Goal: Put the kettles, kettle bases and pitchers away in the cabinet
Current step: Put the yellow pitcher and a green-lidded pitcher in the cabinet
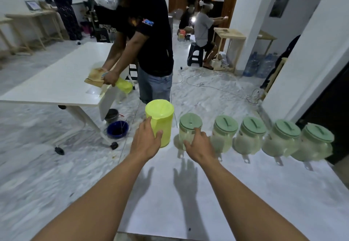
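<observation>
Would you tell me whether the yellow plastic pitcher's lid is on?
On: a matching yellow lid covers the top of the yellow plastic pitcher.

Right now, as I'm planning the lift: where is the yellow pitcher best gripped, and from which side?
Probably the upper body of the yellow pitcher, from the near left side, as the left hand does. It stands upright with a tall, nearly straight wall, and the green-lidded pitcher crowds its right side.
</observation>
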`<control>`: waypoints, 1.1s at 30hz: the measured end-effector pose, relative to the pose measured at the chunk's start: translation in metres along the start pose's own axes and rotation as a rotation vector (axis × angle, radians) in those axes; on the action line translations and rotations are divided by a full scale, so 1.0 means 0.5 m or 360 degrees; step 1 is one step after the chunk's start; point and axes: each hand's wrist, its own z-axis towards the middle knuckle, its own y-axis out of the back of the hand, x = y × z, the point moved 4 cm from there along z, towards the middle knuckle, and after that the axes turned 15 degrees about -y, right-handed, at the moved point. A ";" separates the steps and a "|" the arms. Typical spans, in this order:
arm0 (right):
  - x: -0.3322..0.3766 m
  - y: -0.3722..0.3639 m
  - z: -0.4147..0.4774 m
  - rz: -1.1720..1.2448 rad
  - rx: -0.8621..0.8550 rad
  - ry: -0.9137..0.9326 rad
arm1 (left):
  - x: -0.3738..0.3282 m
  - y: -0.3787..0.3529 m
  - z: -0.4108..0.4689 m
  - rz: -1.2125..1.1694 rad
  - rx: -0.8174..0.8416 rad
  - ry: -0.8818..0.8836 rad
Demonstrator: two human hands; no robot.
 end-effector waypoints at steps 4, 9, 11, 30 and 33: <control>-0.015 -0.055 0.043 0.0304 0.0053 -0.0202 | 0.047 -0.038 0.017 -0.0278 -0.0098 0.0181; -0.030 -0.125 0.104 0.0652 0.0096 -0.0442 | 0.101 -0.090 0.053 -0.0632 -0.0236 0.0468; -0.033 -0.144 0.120 0.0812 0.0073 -0.0495 | 0.119 -0.111 0.068 -0.0699 -0.0273 0.0550; -0.013 -0.161 0.149 0.1176 -0.0052 -0.0398 | 0.128 -0.116 0.126 -0.0678 -0.0441 0.0450; 0.007 -0.121 0.131 0.1223 -0.0113 -0.0400 | 0.109 -0.076 0.126 -0.0718 -0.0439 0.0420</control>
